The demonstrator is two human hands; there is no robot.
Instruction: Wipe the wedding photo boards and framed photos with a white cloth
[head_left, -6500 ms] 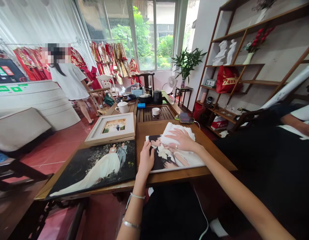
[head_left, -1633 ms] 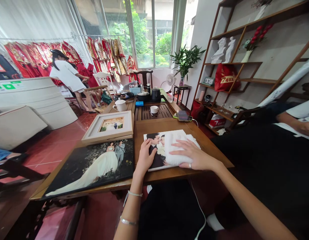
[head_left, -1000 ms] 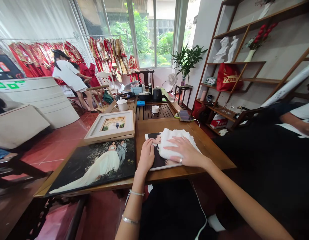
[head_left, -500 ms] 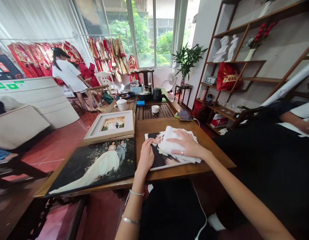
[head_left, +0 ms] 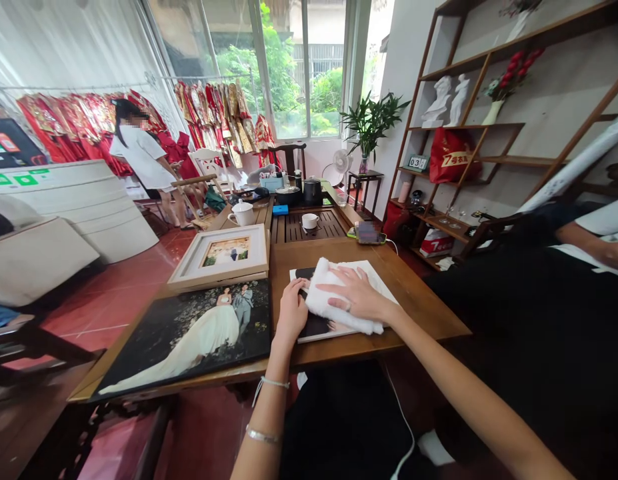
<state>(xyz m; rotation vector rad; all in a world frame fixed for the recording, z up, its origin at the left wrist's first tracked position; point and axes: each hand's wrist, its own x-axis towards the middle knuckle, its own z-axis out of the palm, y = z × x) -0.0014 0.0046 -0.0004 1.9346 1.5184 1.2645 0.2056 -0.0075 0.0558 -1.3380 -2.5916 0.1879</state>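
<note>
Left hand (head_left: pixel 293 310) lies loosely open on print (head_left: pixel 313 326), right (head_left: pixel 359 297) spread on cloth (head_left: pixel 319 280) obscuring it, near 2 pictures (head_left: pixel 189 337).

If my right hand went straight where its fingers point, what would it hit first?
Probably your left hand, just past the edge of the white cloth under your right hand, though exact depth is hard to judge.
</note>
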